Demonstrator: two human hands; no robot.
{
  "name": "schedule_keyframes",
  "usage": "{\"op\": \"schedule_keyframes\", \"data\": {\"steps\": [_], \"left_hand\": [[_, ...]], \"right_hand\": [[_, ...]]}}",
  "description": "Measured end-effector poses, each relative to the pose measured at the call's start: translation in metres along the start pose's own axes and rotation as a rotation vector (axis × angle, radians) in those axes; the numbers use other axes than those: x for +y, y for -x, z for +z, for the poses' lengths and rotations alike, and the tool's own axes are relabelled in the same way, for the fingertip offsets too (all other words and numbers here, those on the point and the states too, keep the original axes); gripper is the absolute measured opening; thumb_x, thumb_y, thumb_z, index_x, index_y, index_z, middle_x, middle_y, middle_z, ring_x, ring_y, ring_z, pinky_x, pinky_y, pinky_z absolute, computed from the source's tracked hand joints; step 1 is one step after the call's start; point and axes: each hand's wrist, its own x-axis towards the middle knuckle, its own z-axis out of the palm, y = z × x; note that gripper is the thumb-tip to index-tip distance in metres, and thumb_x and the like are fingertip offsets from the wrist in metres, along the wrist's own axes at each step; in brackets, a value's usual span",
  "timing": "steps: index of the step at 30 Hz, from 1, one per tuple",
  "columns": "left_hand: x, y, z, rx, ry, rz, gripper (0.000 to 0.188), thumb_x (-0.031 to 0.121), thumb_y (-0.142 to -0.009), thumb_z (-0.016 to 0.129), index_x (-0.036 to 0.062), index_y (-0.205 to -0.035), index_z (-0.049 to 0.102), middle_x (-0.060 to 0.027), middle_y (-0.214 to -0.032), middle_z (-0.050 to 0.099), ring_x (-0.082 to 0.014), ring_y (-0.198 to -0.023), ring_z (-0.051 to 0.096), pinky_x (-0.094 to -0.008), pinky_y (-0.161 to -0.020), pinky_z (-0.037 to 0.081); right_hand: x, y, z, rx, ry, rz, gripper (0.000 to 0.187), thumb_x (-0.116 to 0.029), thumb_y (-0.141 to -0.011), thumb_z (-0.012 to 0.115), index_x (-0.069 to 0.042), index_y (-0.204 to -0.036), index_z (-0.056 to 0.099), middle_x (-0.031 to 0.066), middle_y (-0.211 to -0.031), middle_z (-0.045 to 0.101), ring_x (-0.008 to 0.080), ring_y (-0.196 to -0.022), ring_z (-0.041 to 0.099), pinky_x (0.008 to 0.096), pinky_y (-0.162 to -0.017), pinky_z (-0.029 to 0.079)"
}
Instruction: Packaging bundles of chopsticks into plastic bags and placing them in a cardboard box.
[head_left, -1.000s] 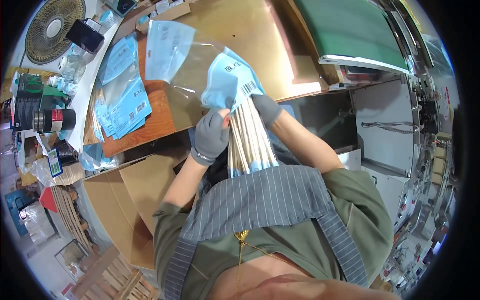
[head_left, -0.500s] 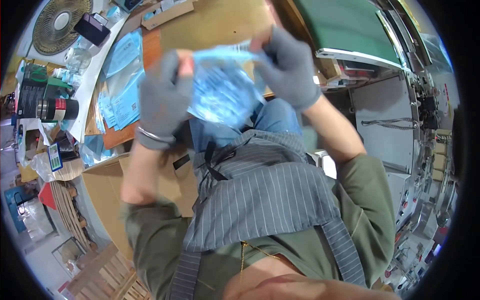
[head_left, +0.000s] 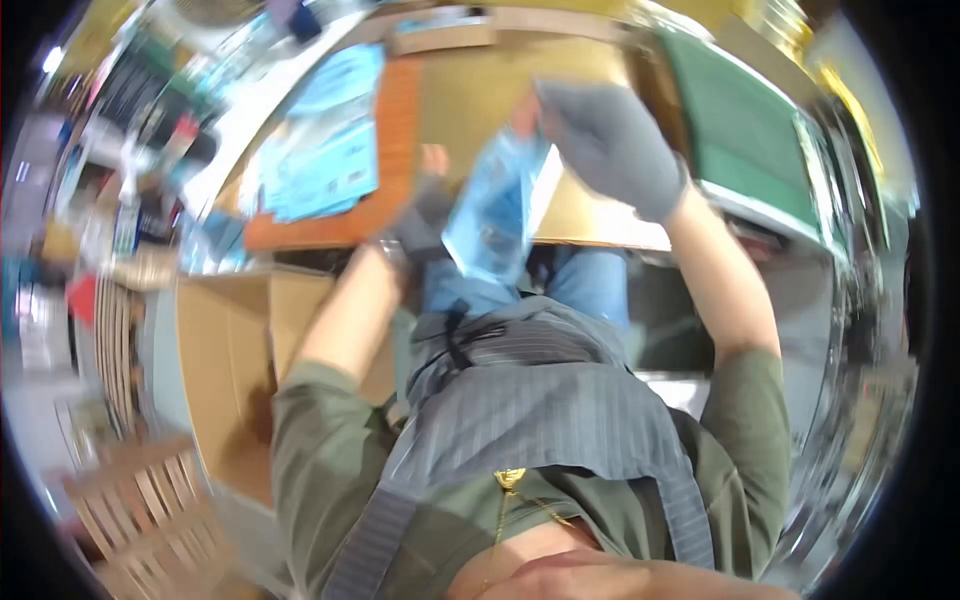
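Note:
A blue plastic bag (head_left: 490,215) hangs over my lap, and its upper end is pinched in my right hand (head_left: 615,145), which wears a grey fingerless-tipped glove. Motion blurs the bag, so its contents cannot be made out. Just left of the bag is my left hand (head_left: 425,215), also gloved in grey with bare fingertips pointing up. It is low near the table's front edge, smeared and partly behind the bag; I cannot tell whether it touches it. A pile of flat blue printed bags (head_left: 335,150) lies on the orange-brown board (head_left: 400,120) to the left.
The tan table top (head_left: 480,80) spreads ahead, with a shallow cardboard tray (head_left: 445,38) at its back. An open cardboard box (head_left: 225,370) stands at my lower left. To the right is a green-topped surface (head_left: 745,130); a wooden chair (head_left: 150,510) stands far left.
Both hands held the bag's top apart before. My left hand has come off that edge and dropped lower; my right hand keeps the bag, now hanging narrower. The view has turned.

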Motion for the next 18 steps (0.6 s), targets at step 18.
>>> {"op": "schedule_keyframes", "data": {"steps": [18], "left_hand": [[-0.061, 0.386, -0.232, 0.886, 0.096, 0.797, 0.047, 0.026, -0.081, 0.064, 0.0034, -0.121, 0.054, -0.0118, -0.102, 0.065, -0.0224, -0.087, 0.065, -0.0349, -0.075, 0.055]], "right_hand": [[-0.021, -0.014, 0.068, -0.4, -0.002, -0.014, 0.044, -0.009, -0.085, 0.057, 0.005, -0.126, 0.05, 0.0158, -0.111, 0.061, 0.0249, -0.098, 0.06, 0.0336, -0.09, 0.044]]}}
